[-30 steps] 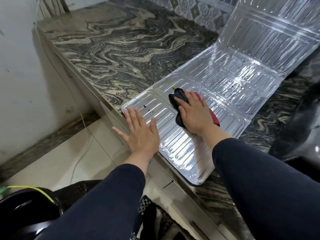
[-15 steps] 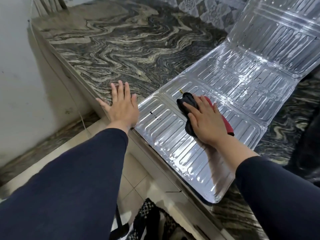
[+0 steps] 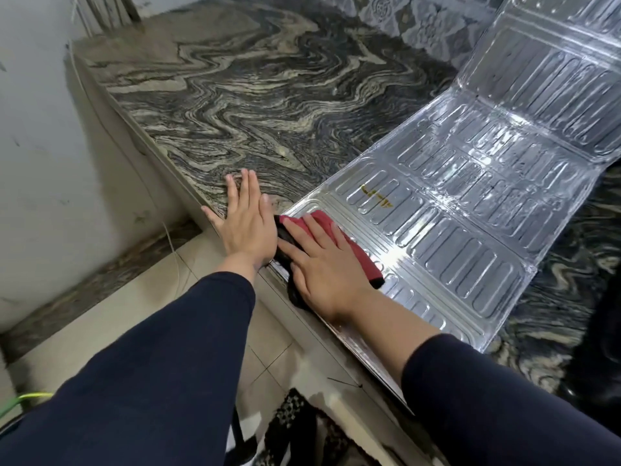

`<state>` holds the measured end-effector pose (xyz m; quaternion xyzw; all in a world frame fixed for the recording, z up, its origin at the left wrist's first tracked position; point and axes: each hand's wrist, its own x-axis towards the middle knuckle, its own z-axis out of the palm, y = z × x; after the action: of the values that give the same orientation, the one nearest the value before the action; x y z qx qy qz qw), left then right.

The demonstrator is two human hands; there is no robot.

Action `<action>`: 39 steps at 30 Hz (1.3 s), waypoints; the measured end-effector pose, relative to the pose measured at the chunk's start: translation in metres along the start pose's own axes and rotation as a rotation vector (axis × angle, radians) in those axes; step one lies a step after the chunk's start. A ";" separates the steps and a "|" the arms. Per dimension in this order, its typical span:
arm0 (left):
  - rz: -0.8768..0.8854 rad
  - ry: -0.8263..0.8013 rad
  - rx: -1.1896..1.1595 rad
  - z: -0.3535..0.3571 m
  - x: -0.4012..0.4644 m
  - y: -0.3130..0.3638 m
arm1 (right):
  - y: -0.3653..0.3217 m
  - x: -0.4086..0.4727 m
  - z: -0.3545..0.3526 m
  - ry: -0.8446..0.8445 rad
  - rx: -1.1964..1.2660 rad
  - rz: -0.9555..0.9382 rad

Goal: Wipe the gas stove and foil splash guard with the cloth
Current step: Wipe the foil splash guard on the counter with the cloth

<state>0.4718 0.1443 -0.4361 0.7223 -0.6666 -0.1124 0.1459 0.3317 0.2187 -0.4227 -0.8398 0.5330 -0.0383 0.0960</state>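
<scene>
- A person leans over a dark, wavy-patterned stone counter; both arms, in dark sleeves, reach forward.
- The foil splash guard, a shiny, ribbed, folding sheet, lies mostly flat on the counter, its far panels tilting upward.
- The right hand presses flat on a red and black cloth at the guard's near left corner. The fingers are straight and slightly spread, pressing rather than gripping; cloth shows past the fingertips and on both sides of the palm.
- The left hand lies flat on bare stone, fingers straight and close together, its little-finger edge just beside the guard's corner and the cloth.
- The cloth looks soft and limp, likely to bunch unless kept under a flat palm.
- The foil looks thin, light and easily dented, and probably slides on the stone; steadying it at an edge near the wiping hand seems wise.
- The gas stove is not in view.
</scene>
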 end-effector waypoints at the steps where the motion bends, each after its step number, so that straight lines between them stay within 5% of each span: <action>1: 0.000 0.000 0.006 0.000 0.000 0.000 | 0.001 0.005 -0.001 -0.007 -0.008 0.006; 18: -0.002 -0.042 0.161 0.001 0.004 0.001 | 0.152 0.051 -0.035 0.116 -0.064 0.438; 25: -0.072 -0.204 0.135 -0.011 0.016 0.005 | 0.124 0.051 -0.022 0.155 -0.027 0.483; 31: 0.051 -0.132 0.161 -0.008 0.011 0.037 | 0.065 0.041 -0.011 0.173 0.055 0.529; 39: 0.134 -0.127 0.185 0.007 0.008 0.040 | 0.051 0.022 -0.009 0.135 0.044 0.297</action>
<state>0.4322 0.1329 -0.4281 0.6780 -0.7287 -0.0859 0.0435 0.2948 0.1766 -0.4250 -0.7448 0.6557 -0.0918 0.0828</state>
